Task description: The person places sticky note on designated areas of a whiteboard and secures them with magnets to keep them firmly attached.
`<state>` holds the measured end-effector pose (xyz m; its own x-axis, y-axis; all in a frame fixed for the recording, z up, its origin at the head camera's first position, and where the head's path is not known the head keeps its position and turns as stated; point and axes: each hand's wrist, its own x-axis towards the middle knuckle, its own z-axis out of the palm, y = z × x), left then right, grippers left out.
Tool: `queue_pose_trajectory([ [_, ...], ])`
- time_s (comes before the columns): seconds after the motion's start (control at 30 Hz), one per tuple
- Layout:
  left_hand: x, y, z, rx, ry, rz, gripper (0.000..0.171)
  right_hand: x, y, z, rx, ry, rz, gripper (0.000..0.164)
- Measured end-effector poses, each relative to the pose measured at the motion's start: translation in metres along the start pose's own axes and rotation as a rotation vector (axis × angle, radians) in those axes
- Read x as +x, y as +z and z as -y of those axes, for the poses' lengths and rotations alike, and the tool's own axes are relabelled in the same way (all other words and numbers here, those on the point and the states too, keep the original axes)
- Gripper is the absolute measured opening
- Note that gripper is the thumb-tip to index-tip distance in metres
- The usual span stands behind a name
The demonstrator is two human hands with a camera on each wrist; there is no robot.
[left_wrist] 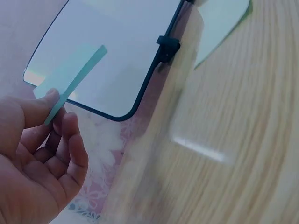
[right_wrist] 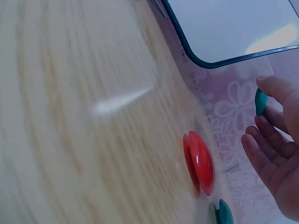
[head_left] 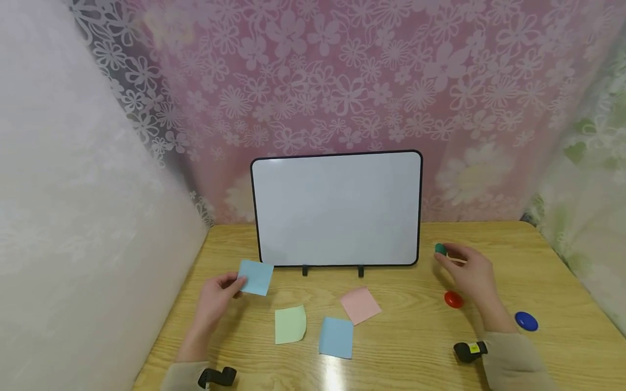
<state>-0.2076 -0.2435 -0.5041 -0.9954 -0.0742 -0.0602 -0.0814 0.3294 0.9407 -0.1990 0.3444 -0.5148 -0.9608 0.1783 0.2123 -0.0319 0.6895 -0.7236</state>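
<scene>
In the head view my left hand (head_left: 217,296) pinches a light blue sticky note (head_left: 256,277) by its left edge, thumb on top, close to the whiteboard's lower left corner. Seen from the left wrist, the note (left_wrist: 70,77) is nearly edge-on in front of the board. My right hand (head_left: 471,271) holds a round green magnet (head_left: 440,249) between thumb and fingers, just right of the board. The right wrist view shows that magnet (right_wrist: 260,101) pinched at the fingertips, the other fingers loosely bent. A whiteboard (head_left: 337,209) with a black frame stands between the hands.
On the wooden table (head_left: 406,347) lie a green note (head_left: 290,325), a second blue note (head_left: 336,338) and a pink note (head_left: 361,305). A red magnet (head_left: 454,299) sits below my right hand, with a blue magnet (head_left: 526,321) farther right. Two black feet (head_left: 361,271) support the board.
</scene>
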Motion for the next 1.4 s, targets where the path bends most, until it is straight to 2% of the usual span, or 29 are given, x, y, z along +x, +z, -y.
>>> queue_pose_trajectory([
  [0.23, 0.003, 0.004, -0.003, -0.119, -0.010, -0.029, 0.032, -0.001, 0.003, 0.001, 0.045, 0.029, -0.034, 0.060],
  [0.53, 0.000, 0.011, -0.007, -0.231, 0.020, -0.084, 0.023, -0.001, 0.002, 0.005, 0.101, 0.069, -0.054, 0.061],
  [0.87, 0.001, 0.019, -0.005, -0.223, 0.026, -0.087, 0.026, -0.004, 0.003, 0.012, 0.131, 0.016, -0.052, 0.055],
  [1.1, 0.003, 0.027, -0.006, -0.270, 0.028, -0.091, 0.024, -0.004, 0.001, 0.011, 0.136, 0.025, -0.058, 0.055],
  [1.4, 0.003, 0.029, -0.001, -0.273, 0.001, -0.105, 0.024, -0.001, 0.005, 0.008, 0.122, 0.008, -0.044, 0.055],
])
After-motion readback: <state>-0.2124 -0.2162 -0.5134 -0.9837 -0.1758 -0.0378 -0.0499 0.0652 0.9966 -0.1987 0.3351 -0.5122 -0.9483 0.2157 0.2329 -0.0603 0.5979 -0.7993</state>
